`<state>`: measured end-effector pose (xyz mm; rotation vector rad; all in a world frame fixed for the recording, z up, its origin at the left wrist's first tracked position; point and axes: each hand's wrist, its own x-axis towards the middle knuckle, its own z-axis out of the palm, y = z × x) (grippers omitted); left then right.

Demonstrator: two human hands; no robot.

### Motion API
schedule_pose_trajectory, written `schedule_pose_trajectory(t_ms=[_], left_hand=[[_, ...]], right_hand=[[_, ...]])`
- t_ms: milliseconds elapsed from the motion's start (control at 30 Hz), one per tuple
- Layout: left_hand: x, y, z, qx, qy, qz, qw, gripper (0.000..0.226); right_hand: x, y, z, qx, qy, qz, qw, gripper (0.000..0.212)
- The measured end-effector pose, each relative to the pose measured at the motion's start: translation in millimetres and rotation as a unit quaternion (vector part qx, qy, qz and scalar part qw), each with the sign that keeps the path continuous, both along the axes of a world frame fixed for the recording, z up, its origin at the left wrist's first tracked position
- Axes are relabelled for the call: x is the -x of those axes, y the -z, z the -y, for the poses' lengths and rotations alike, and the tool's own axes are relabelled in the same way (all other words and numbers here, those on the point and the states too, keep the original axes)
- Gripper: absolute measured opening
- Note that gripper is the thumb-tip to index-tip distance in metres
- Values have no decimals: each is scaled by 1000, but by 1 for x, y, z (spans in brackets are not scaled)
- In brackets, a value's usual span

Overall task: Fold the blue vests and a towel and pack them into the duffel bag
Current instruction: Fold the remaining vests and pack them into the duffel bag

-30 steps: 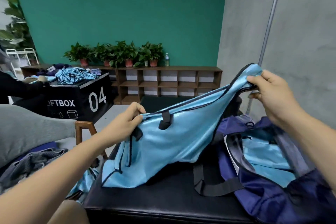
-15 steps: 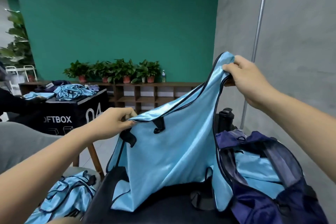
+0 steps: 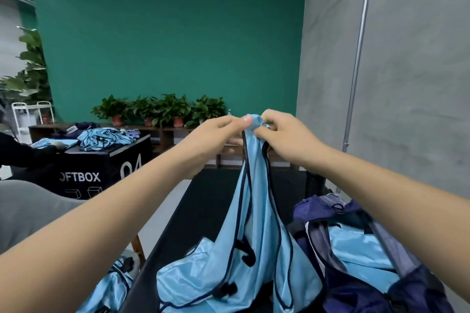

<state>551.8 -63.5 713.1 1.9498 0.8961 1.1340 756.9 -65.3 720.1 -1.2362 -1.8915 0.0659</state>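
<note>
A light blue vest with dark trim hangs doubled from both hands over the black bench. My left hand and my right hand meet at its top and each pinches the fabric there. Its lower part pools on the bench. To the right stands the open navy duffel bag, with light blue fabric lying inside it. More blue vests lie heaped low at the bench's left side. No towel is visible.
A black box marked "OFTBOX 04" stands at the left with blue vests heaped on it and another person's dark sleeve reaching over it. Behind are a wooden shelf with potted plants, a green wall, and a metal pole.
My hands were spread apart holding the vest open; they have come together at the top, so the vest now hangs folded in half lengthwise.
</note>
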Motion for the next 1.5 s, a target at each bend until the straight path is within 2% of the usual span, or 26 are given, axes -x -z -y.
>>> schedule_pose_trajectory(t_ms=[133,333,367,433,633,767,900,1033,1100,1233,1333,1500], left_hand=[[-9,-1,-9,-49,-30,50,997,24],[-11,3,-15,-77,-51,80,993,23],[-10,3,-15,-81,-51,80,992,23],[-8,2,-14,-91,-53,82,991,25],[6,0,-13,-103,-63,79,990,28],[19,1,-16,-111,-81,82,987,26],[26,-1,-11,-113,-95,87,985,24],[32,-5,-5,-117,-104,96,983,24],[34,-9,-2,-121,-111,104,981,25],[40,-19,1,-133,-124,115,977,25],[44,-26,3,-136,-124,123,975,26],[50,-28,7,-136,-129,137,973,26]], right_hand=[[6,7,4,4,-22,6,1000,18],[9,26,10,26,-51,-20,998,18],[10,35,11,46,-51,-16,998,25],[9,58,13,99,-52,-6,994,37],[-11,153,18,211,-44,26,976,34],[-34,208,19,232,-12,54,971,40],[-63,231,17,241,20,64,968,41],[-84,215,21,221,61,90,969,19],[-93,201,26,219,74,107,967,27],[-116,181,28,241,116,131,955,22],[-132,162,27,225,124,141,956,28],[-164,126,22,235,117,123,957,15]])
